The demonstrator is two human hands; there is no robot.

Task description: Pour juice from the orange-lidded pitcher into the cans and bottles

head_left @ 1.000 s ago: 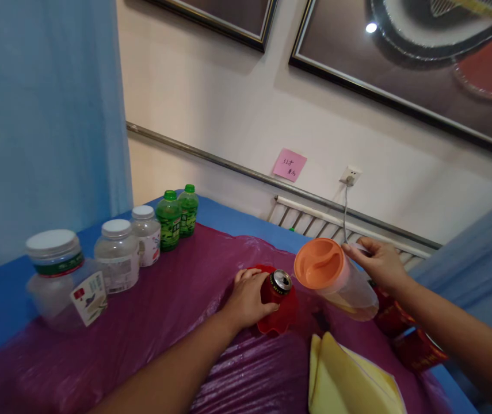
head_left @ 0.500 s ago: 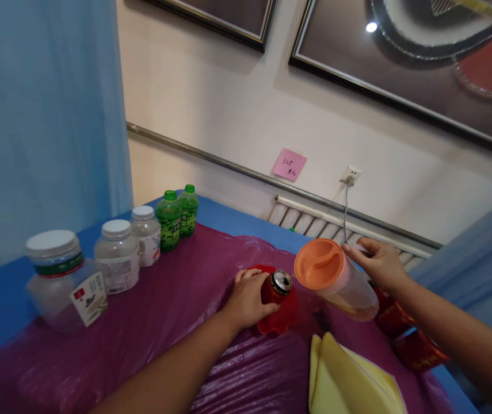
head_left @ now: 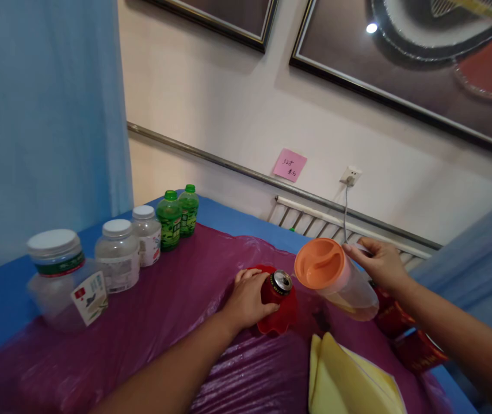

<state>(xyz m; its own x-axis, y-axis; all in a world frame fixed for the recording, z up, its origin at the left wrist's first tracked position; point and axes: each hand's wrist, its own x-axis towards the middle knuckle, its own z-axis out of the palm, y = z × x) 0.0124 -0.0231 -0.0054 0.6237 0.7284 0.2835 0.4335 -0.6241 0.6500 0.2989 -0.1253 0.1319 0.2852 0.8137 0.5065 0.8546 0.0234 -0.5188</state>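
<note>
My left hand (head_left: 248, 299) is wrapped round a dark red drink can (head_left: 273, 289) with an opened top. The can stands over a red scalloped dish (head_left: 277, 325). With my right hand (head_left: 377, 261) I grip the handle of a clear plastic pitcher (head_left: 353, 290), whose orange lid (head_left: 320, 263) faces the can. The pitcher is tilted to the left, its lid edge close beside the can's top. A little yellowish liquid shows low in the pitcher. Whether any liquid is flowing, I cannot tell.
Clear jars (head_left: 117, 256) with white lids and two green bottles (head_left: 169, 221) line the left side. A folded yellow cloth (head_left: 351, 376) lies in front on the purple plastic sheet (head_left: 176, 299). Red cans (head_left: 420, 351) stand at right, partly behind my right arm.
</note>
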